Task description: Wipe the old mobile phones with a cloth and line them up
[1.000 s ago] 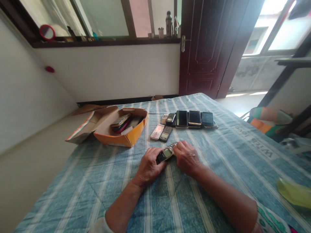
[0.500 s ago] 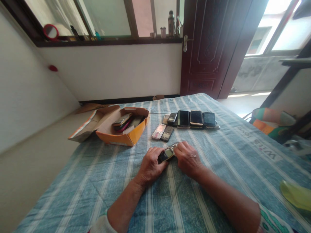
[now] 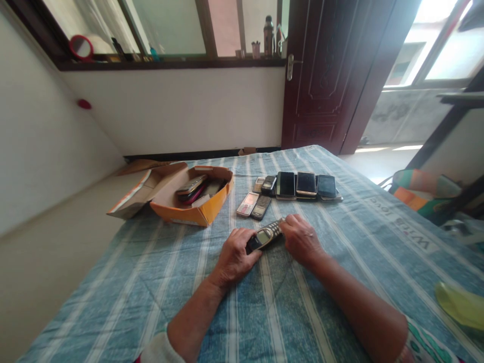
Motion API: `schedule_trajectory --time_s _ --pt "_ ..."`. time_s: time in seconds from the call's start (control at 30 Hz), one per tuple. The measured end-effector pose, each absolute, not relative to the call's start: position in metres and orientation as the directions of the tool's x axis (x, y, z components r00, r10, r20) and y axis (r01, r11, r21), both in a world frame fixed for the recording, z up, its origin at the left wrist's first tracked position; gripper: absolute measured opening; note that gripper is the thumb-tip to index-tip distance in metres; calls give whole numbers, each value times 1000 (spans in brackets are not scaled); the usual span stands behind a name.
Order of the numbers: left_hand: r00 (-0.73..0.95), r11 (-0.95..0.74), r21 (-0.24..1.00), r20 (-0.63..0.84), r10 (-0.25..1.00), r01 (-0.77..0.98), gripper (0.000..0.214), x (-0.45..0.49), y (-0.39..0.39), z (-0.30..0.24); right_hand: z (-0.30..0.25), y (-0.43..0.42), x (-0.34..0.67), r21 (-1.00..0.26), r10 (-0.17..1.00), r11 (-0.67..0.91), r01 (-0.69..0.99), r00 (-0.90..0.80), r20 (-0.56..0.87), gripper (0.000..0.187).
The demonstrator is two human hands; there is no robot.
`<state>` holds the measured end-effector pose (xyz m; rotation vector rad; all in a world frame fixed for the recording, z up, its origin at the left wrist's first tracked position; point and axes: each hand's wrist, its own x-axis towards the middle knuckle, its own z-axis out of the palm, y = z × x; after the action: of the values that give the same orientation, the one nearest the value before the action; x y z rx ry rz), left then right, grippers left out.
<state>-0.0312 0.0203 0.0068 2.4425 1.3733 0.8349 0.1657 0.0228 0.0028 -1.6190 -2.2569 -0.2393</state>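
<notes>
My left hand (image 3: 237,254) grips the top end of an old keypad mobile phone (image 3: 263,237), thumb along its near edge. The phone lies at a slant just above the striped cloth, with its small screen and silver-rimmed keys facing up. At its far right end are the bent, pressed-together fingers of my right hand (image 3: 302,239). A small pale bit shows at those fingertips, too small to name. Just beyond lie a pink-and-silver keypad phone (image 3: 248,204) and a dark keypad phone (image 3: 260,207), side by side.
An orange cardboard box (image 3: 204,214) with its lid folded back holds several phones, left of my hands. Farther back, touchscreen phones (image 3: 285,185) lie in a row beside another keypad phone (image 3: 268,184). Yellow material (image 3: 459,305) lies at the right edge.
My right hand has slid right along the phone toward its lower end, uncovering more of the keys. The left hand keeps its grip in nearly the same spot.
</notes>
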Motion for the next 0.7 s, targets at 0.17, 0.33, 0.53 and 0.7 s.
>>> schedule_trajectory --time_s 0.17,0.33,0.53,0.7 --pt "398 -530 452 359 844 717 28 -31 20 7 -2 17 159 -67 842 382 922 -317 436 20" --pt "390 -534 464 374 841 707 22 -31 19 6 -7 6 142 -69 756 518 853 -419 504 17" --pt "396 -534 471 365 843 703 21 -33 21 5 -9 10 138 -95 722 566 819 -437 537 13" --pt "405 -531 482 347 846 697 20 -33 21 6 -10 20 148 -104 756 523 846 -405 514 13"
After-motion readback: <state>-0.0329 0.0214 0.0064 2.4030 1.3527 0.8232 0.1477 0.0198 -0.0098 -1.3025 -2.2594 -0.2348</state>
